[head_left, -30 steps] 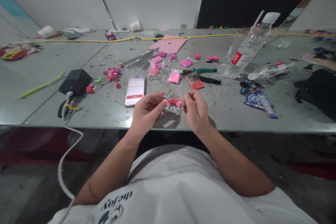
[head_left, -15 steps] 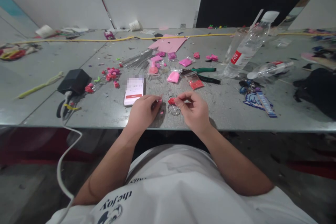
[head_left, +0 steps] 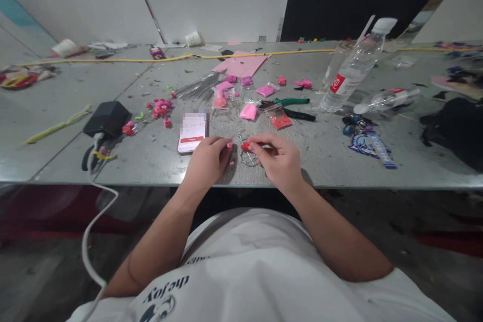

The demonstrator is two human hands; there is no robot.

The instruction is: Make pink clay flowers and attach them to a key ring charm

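My right hand [head_left: 277, 156] pinches a small red clay piece [head_left: 246, 146] between thumb and fingers. Beneath that piece, a thin metal ring [head_left: 249, 160] lies on the grey table [head_left: 151, 168]. To the left, my left hand [head_left: 209, 161] is closed with a small pink clay bit [head_left: 229, 145] at its fingertips. Another pink bit [head_left: 232, 163] rests on the table between the hands. A phone [head_left: 192, 133] with a lit screen lies just behind my left hand. Bags of pink [head_left: 248, 111] and red clay [head_left: 280, 121] lie beyond my hands.
Green-handled pliers [head_left: 292, 101] lie behind the red bag. A plastic bottle [head_left: 354, 73] stands at the right, near a lying bottle [head_left: 392, 99] and a blue charm [head_left: 362, 145]. A black adapter [head_left: 107, 118] and red-pink clay flowers [head_left: 160, 106] sit at the left.
The pink bit at my left fingertips shows more clearly. My right hand keeps its pinch on the red piece, with hardly any movement. The whole view has shifted slightly.
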